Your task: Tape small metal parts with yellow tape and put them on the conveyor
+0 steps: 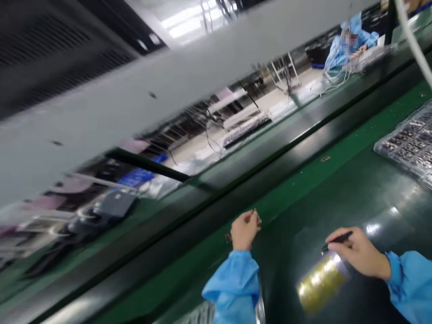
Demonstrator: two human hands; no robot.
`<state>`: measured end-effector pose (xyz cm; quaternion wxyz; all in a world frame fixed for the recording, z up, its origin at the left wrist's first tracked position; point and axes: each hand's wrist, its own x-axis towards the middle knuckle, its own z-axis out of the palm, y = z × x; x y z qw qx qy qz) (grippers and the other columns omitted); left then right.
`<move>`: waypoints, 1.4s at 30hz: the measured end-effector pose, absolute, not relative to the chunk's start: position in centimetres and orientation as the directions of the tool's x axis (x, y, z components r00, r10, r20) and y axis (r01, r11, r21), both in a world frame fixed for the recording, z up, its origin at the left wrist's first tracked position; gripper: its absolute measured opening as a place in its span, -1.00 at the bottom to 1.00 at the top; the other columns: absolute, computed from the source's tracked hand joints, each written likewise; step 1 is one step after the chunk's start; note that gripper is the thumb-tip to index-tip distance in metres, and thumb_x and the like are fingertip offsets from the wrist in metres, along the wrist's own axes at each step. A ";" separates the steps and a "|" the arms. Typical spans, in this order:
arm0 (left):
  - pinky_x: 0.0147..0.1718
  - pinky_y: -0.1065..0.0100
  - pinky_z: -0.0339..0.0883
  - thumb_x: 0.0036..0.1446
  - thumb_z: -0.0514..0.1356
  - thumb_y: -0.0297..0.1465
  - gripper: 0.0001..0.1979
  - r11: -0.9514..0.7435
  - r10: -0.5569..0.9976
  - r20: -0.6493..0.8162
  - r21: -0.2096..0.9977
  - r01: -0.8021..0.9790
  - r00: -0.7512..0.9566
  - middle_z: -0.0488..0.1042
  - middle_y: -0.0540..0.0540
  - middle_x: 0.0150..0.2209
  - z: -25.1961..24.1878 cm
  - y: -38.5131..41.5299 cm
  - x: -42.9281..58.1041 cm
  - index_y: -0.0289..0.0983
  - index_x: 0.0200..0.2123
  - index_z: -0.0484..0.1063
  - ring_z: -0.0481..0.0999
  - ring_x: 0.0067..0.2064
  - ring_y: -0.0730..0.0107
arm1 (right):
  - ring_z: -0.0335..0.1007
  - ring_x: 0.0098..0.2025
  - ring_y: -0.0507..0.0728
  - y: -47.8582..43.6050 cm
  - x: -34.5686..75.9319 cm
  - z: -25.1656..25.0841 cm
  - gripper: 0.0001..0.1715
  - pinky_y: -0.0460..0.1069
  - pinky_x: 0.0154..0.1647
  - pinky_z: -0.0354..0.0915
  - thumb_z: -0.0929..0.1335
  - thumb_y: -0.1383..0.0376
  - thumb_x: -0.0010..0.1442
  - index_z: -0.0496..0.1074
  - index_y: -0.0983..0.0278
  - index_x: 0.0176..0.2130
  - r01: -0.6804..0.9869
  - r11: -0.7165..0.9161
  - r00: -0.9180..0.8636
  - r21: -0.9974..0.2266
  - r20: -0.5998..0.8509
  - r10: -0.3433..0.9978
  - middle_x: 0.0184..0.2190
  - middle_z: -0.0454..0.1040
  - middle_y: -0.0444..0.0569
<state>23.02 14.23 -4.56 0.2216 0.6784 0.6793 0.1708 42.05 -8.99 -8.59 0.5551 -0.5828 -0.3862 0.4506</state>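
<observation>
My left hand (245,228) is closed over the green mat, its fingertips pinched round a small dark part that I cannot make out. Close to its left side lies a small brownish piece (228,237). On the right, my right hand (359,252) grips a thin black tool (340,239) like a pen or tweezers, its tip pointing left and down. Just beneath that tip is a clear sheet with shiny yellow pieces (319,283), which lies on the dark green surface. Both of my sleeves are light blue.
A clear tray of small metal parts (410,144) sits at the right edge. Another tray (199,314) shows partly beside my left sleeve. Small parts (325,159) lie on the green strip. A dark conveyor (216,204) runs diagonally beyond. A person in blue (349,45) works at the far upper right.
</observation>
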 end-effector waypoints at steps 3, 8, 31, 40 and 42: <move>-0.36 0.39 0.45 0.16 0.03 -0.21 -0.69 0.014 0.993 -0.094 0.699 0.715 0.072 0.51 -0.11 -0.16 -2.5 8.4 22.9 -0.28 -0.13 0.34 0.54 -0.22 0.36 | 0.43 -0.43 0.06 -8.8 43.9 -8.1 -0.78 -0.09 -0.44 0.33 0.38 0.20 0.06 0.45 0.32 -0.33 -0.092 -0.125 0.222 -0.988 -0.142 0.965 -0.49 0.50 -0.08; -0.39 0.41 0.43 0.07 0.17 -0.33 -0.89 -0.247 0.848 -0.113 0.780 0.575 0.518 0.56 -0.07 -0.39 -0.8 -4.3 22.3 -0.24 -0.36 0.44 0.55 -0.36 0.34 | 0.42 -0.51 0.03 -8.4 45.9 -7.8 -0.84 -0.10 -0.48 0.32 0.39 0.27 0.02 0.38 0.33 -0.39 -0.011 -0.295 0.010 -0.955 -0.295 0.955 -0.56 0.45 -0.11; -0.52 0.27 0.33 0.13 -0.06 -0.54 -0.78 -0.683 0.608 -0.309 0.265 0.680 0.731 0.22 -0.18 0.18 -6.4 -12.7 26.1 -0.23 -0.38 0.35 0.44 -0.31 0.19 | 0.46 -0.51 0.06 -7.9 46.1 -7.2 -0.96 -0.12 -0.53 0.33 0.32 0.40 0.03 0.39 0.28 -0.44 0.221 -0.250 -0.302 -0.943 -0.310 0.901 -0.61 0.43 -0.16; -0.51 0.30 0.32 0.14 -0.06 -0.54 -0.79 -0.689 0.586 -0.344 0.265 0.675 0.734 0.20 -0.15 0.19 -6.0 -12.3 25.9 -0.24 -0.39 0.35 0.45 -0.33 0.24 | 0.45 -0.54 0.05 -8.2 46.1 -7.8 -0.94 -0.10 -0.52 0.34 0.36 0.36 0.01 0.37 0.30 -0.48 0.080 -0.327 -0.272 -0.941 -0.337 0.901 -0.65 0.41 -0.18; -0.50 0.30 0.34 0.14 -0.06 -0.53 -0.78 -0.683 0.586 -0.355 0.267 0.680 0.729 0.19 -0.16 0.19 -6.0 -12.4 26.0 -0.24 -0.38 0.35 0.45 -0.33 0.24 | 0.43 -0.56 0.04 -8.4 46.0 -7.7 -0.88 -0.10 -0.54 0.33 0.38 0.31 0.00 0.36 0.30 -0.49 0.041 -0.333 -0.257 -0.942 -0.332 0.908 -0.66 0.40 -0.18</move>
